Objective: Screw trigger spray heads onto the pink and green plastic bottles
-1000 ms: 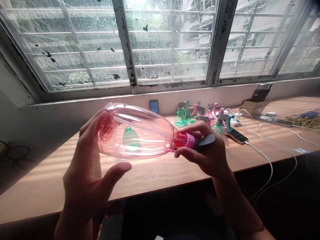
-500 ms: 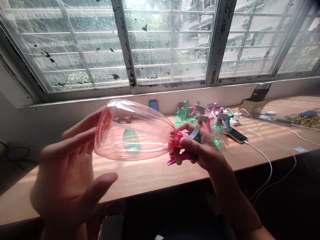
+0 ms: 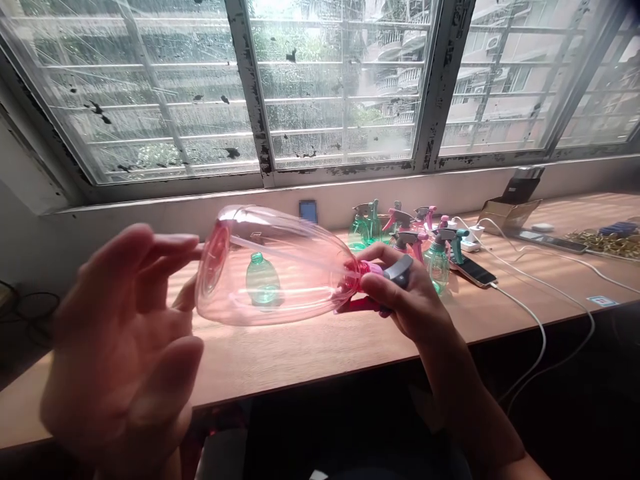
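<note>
A clear pink spray bottle [image 3: 280,267] lies sideways in the air above the wooden desk [image 3: 325,347]. My right hand [image 3: 407,300] is closed round its pink and grey trigger head [image 3: 390,273] at the neck end. My left hand [image 3: 120,340] hovers by the bottle's base with fingers spread, fingertips just at the rim, holding nothing. A small green bottle without a head [image 3: 263,280] stands on the desk behind and shows through the pink plastic.
Several green and pink spray bottles [image 3: 405,233] cluster at the back of the desk. A phone [image 3: 473,270] with a white cable [image 3: 530,313] lies to their right, a cardboard box [image 3: 510,210] and a pile of small parts [image 3: 607,243] farther right. Another phone [image 3: 308,211] leans under the window.
My left hand has let go of the bottle's base and opened away to the left. My right hand has turned the trigger head at the neck.
</note>
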Available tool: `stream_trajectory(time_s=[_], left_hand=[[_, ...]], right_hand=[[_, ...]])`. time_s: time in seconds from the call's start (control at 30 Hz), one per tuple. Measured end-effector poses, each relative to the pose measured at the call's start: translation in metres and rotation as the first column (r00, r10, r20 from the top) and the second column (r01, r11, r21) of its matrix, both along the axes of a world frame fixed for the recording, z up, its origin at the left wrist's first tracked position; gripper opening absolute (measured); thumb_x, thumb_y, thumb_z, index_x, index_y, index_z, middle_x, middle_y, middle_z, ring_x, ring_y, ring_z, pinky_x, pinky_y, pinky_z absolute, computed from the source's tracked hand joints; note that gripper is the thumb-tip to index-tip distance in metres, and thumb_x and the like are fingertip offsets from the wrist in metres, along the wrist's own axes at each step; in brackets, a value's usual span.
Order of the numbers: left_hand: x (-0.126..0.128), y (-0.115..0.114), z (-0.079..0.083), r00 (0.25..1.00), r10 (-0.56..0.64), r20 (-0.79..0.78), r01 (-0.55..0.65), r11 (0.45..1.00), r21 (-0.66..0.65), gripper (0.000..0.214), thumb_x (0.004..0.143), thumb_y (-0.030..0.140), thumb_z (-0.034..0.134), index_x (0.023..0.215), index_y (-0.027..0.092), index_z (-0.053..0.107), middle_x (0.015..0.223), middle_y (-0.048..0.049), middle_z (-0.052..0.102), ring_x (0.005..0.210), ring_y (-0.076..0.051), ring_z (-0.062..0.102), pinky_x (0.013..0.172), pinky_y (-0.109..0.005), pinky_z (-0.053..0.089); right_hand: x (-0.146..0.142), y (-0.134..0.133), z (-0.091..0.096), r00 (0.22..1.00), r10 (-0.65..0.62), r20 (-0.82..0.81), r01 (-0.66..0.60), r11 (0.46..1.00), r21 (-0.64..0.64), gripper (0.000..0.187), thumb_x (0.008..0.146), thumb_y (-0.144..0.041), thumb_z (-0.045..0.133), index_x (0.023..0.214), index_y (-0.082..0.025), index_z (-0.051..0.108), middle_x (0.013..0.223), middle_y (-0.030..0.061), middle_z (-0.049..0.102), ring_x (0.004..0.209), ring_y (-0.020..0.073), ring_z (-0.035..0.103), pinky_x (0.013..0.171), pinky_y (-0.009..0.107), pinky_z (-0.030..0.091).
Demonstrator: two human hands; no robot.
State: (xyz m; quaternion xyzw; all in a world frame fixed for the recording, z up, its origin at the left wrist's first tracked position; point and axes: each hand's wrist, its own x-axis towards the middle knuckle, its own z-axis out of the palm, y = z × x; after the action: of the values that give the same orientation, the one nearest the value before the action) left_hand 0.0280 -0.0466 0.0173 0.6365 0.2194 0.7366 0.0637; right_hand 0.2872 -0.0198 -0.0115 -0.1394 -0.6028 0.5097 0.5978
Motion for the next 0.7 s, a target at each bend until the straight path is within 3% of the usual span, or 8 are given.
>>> stream_trajectory(time_s=[0.13, 0.23, 0.3, 0.37, 0.5, 0.57, 0.63, 0.7], left_hand=[[0.009, 0.012, -0.001, 1.000, 0.018, -0.007, -0.017, 0.997, 0.080, 0.043, 0.086, 0.038, 0.092, 0.129, 0.035, 0.088, 0.143, -0.0032, 0.076, 0.142, -0.035, 0.069, 0.124, -0.057, 0.062], [0.005, 0.016, -0.001, 0.988, 0.076, -0.134, -0.057, 0.989, 0.138, 0.060, 0.080, 0.028, 0.098, 0.137, 0.040, 0.082, 0.144, 0.0001, 0.080, 0.142, -0.036, 0.071, 0.127, -0.064, 0.059], [0.000, 0.016, -0.001, 0.969, 0.097, -0.225, -0.060, 0.984, 0.166, 0.068, 0.079, 0.026, 0.098, 0.142, 0.040, 0.080, 0.149, 0.0004, 0.079, 0.145, -0.039, 0.069, 0.132, -0.067, 0.052], [-0.003, 0.015, -0.002, 0.962, 0.025, -0.273, 0.018, 0.988, 0.151, 0.064, 0.081, 0.027, 0.097, 0.142, 0.038, 0.080, 0.152, 0.0000, 0.078, 0.149, -0.039, 0.067, 0.134, -0.066, 0.050], [0.005, 0.012, -0.005, 0.972, -0.169, -0.162, 0.177, 0.984, 0.032, 0.053, 0.093, 0.037, 0.087, 0.145, 0.038, 0.079, 0.155, 0.0036, 0.076, 0.159, -0.039, 0.059, 0.138, -0.066, 0.046], [0.012, 0.010, -0.006, 0.991, -0.128, -0.040, 0.128, 0.992, 0.004, 0.044, 0.098, 0.039, 0.081, 0.142, 0.033, 0.081, 0.150, 0.0015, 0.079, 0.156, -0.039, 0.062, 0.139, -0.066, 0.043], [0.015, 0.010, -0.004, 0.997, -0.074, -0.030, 0.073, 0.996, -0.044, 0.044, 0.097, 0.033, 0.084, 0.140, 0.029, 0.081, 0.147, -0.0013, 0.080, 0.152, -0.036, 0.066, 0.137, -0.060, 0.048], [0.015, 0.010, -0.002, 0.993, -0.070, -0.094, 0.068, 0.997, -0.026, 0.057, 0.088, 0.020, 0.093, 0.142, 0.031, 0.079, 0.148, -0.0009, 0.080, 0.152, -0.032, 0.066, 0.135, -0.054, 0.051]], right_hand=[[-0.003, -0.009, -0.003, 0.944, -0.330, 0.029, 0.316, 0.923, 0.221, 0.040, 0.078, -0.021, 0.106, 0.106, -0.025, 0.078, 0.089, 0.0022, 0.090, 0.073, 0.0198, 0.085, 0.062, 0.024, 0.069], [0.002, -0.005, -0.001, 0.996, -0.088, 0.026, 0.086, 0.994, 0.063, 0.026, 0.094, -0.033, 0.096, 0.105, -0.024, 0.075, 0.090, 0.0034, 0.090, 0.075, 0.0206, 0.087, 0.066, 0.028, 0.073], [0.008, 0.000, 0.002, 0.990, 0.138, 0.002, -0.138, 0.986, -0.093, 0.027, 0.104, -0.045, 0.084, 0.101, -0.022, 0.072, 0.085, 0.0044, 0.089, 0.073, 0.0220, 0.087, 0.066, 0.032, 0.075], [0.011, 0.003, 0.003, 0.979, 0.203, -0.012, -0.202, 0.966, -0.162, 0.033, 0.106, -0.052, 0.079, 0.099, -0.021, 0.070, 0.081, 0.0043, 0.087, 0.071, 0.0224, 0.087, 0.064, 0.034, 0.075], [0.006, 0.000, -0.003, 0.988, -0.149, 0.034, 0.146, 0.986, 0.077, 0.029, 0.096, -0.044, 0.093, 0.101, -0.024, 0.073, 0.084, 0.0028, 0.087, 0.072, 0.0227, 0.086, 0.063, 0.033, 0.074], [0.000, -0.003, -0.008, 0.908, -0.418, 0.028, 0.390, 0.867, 0.312, 0.035, 0.083, -0.035, 0.104, 0.103, -0.027, 0.076, 0.084, 0.0012, 0.087, 0.068, 0.0220, 0.083, 0.060, 0.031, 0.071], [-0.005, -0.004, -0.010, 0.836, -0.549, -0.013, 0.499, 0.750, 0.434, 0.043, 0.074, -0.030, 0.109, 0.103, -0.028, 0.077, 0.083, 0.0000, 0.086, 0.066, 0.0212, 0.081, 0.059, 0.030, 0.068], [-0.006, -0.004, -0.009, 0.886, -0.464, 0.003, 0.437, 0.836, 0.334, 0.038, 0.082, -0.036, 0.104, 0.103, -0.027, 0.074, 0.081, 0.0001, 0.085, 0.065, 0.0203, 0.081, 0.059, 0.030, 0.068]])
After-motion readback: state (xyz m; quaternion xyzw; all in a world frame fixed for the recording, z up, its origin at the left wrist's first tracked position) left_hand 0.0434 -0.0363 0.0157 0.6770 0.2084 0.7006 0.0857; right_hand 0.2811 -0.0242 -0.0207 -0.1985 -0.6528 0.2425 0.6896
